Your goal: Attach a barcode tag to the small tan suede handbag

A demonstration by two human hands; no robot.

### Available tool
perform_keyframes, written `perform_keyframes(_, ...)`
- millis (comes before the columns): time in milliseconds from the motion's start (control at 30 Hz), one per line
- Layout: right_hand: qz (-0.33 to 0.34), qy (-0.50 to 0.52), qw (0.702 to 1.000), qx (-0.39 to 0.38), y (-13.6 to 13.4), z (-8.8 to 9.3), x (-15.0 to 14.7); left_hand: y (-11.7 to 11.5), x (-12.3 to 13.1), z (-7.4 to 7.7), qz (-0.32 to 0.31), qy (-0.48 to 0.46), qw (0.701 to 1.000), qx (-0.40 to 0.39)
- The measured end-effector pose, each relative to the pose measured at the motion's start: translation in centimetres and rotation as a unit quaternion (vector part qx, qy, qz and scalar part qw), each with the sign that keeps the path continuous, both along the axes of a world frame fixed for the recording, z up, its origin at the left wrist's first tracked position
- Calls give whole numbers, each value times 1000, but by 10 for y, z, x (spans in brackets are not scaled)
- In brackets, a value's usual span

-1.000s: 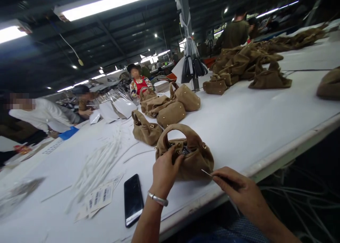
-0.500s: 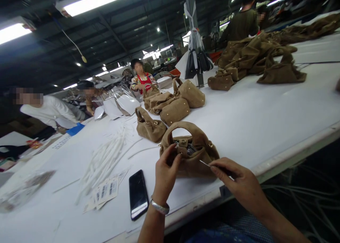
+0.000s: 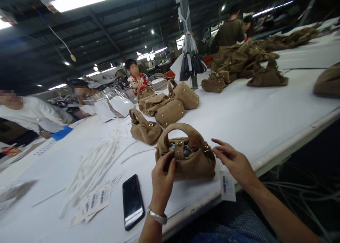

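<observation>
A brown handbag [image 3: 198, 167] stands upright in front of me, its arched handle up and its snap tab [image 3: 179, 150] lying across the opening. My left hand [image 3: 162, 175] is at the bag's left front, with thumb and fingers closed on the edge of the opening. My right hand [image 3: 233, 163] pinches a thin white string [image 3: 209, 150], whose end is close to the gold ring [image 3: 206, 145] at the bag's right side. Below that hand hangs a white barcode tag [image 3: 227, 187]; its link to the string is hidden.
A black phone [image 3: 133, 202] and several barcode tags [image 3: 97, 200] lie left of my hand. White strips [image 3: 91, 168] are spread beyond them. Other brown bags [image 3: 170, 113] stand farther back, with a larger pile [image 3: 239, 59] at right. The table edge [image 3: 292, 141] runs along my right. Co-workers stand across the table.
My right hand has moved up to the bag's side ring with the string, and the hanging tag has come into sight. My left fingers have shifted down off the snap tab. The view has turned slightly right.
</observation>
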State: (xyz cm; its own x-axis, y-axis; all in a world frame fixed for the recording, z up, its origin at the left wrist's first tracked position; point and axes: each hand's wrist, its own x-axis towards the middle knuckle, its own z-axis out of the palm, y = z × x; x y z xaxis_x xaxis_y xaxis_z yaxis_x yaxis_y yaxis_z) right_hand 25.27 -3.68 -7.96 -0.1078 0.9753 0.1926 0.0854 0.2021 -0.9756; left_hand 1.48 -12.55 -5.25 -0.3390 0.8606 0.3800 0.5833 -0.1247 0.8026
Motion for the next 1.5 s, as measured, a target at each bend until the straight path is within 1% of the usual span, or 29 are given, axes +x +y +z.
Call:
perform_keyframes(67, 46, -4, 997, -57, 4, -4, -1, 5, -2, -4, 3, 3, 1000, 7)
perform_keyframes(133, 72, -12, 994, -80, -4, -7, -2, 13, -7, -6, 1, 6, 1000, 14)
perform_keyframes(200, 99, -25, 990, -93, -22, -7, -2, 25, -15, -4, -10, 6, 1000, 17)
perform_keyframes(300, 211, -35, 967, -136, -53, -5, 0, 43, -31, 1, -37, -5, 999, 4)
perform_keyframes(333, 236, -35, 960, -144, -60, -4, 1, 47, -35, 4, -48, -9, 999, -4)
perform_keyframes(367, 240, -33, 959, -146, -65, -4, 2, 50, -37, 5, -61, -10, 998, -10)
perform_keyframes(400, 223, -31, 964, -144, -67, -3, 3, 52, -39, 7, -74, -10, 997, -15)
perform_keyframes(467, 167, -25, 976, -134, -67, -2, 4, 53, -40, 9, -92, -2, 996, -21)
perform_keyframes(500, 151, -22, 979, -132, -66, -1, 4, 52, -40, 10, -96, 5, 995, -23)
perform_keyframes(533, 149, -18, 980, -132, -67, 0, 4, 50, -40, 11, -98, 13, 995, -24)
perform_keyframes(667, 214, -8, 969, -125, -78, 5, -3, 43, -40, 13, -81, 25, 996, -31)
perform_keyframes(733, 229, -14, 967, -110, -81, 3, -9, 39, -33, 13, -61, 13, 997, -34)
perform_keyframes(800, 208, -7, 972, -110, -75, -2, -14, 34, -20, 12, -28, -13, 999, -30)
perform_keyframes(833, 184, 11, 976, -119, -68, -5, -15, 31, -12, 12, -8, -38, 999, -27)
perform_keyframes(900, 111, 70, 982, -135, -51, -9, -14, 22, 3, 13, 19, -113, 993, -27)
perform_keyframes(967, 25, 136, 982, -126, -37, -9, -5, 12, 11, 14, 6, -196, 980, -41)
perform_keyframes(1000, -17, 163, 980, -113, -35, -7, 1, 6, 11, 15, -7, -217, 975, -50)
perform_keyframes(1033, -45, 184, 977, -101, -36, -4, 9, 1, 9, 16, -18, -223, 973, -58)
perform_keyframes(1067, -51, 197, 975, -94, -41, -1, 16, -4, 6, 17, -24, -217, 974, -63)
perform_keyframes(1100, -27, 196, 975, -100, -49, 3, 21, -8, 2, 18, -26, -208, 975, -68)
perform_keyframes(1133, 31, 182, 976, -119, -60, 5, 25, -12, -2, 20, -26, -202, 976, -71)
perform_keyframes(1167, 114, 157, 970, -148, -72, 7, 26, -14, -4, 21, -27, -205, 976, -72)
perform_keyframes(1233, 289, 82, 935, -190, -94, 9, 20, -15, -3, 23, -33, -231, 970, -71)
perform_keyframes(1267, 345, 38, 920, -182, -102, 8, 15, -15, 0, 24, -32, -247, 966, -66)
perform_keyframes(1300, 373, -7, 914, -159, -107, 7, 9, -15, 6, 25, -28, -261, 963, -58)
perform_keyframes(1333, 373, -49, 918, -125, -107, 5, 4, -16, 14, 26, -24, -275, 960, -49)
perform_keyframes(1367, 347, -83, 929, -93, -103, 4, 2, -17, 22, 26, -24, -291, 955, -42)
perform_keyframes(1433, 249, -121, 960, -42, -87, 2, 4, -21, 37, 25, -49, -325, 943, -44)
perform_keyframes(1500, 128, -123, 984, 1, -67, 4, 17, -29, 45, 24, -100, -334, 935, -66)
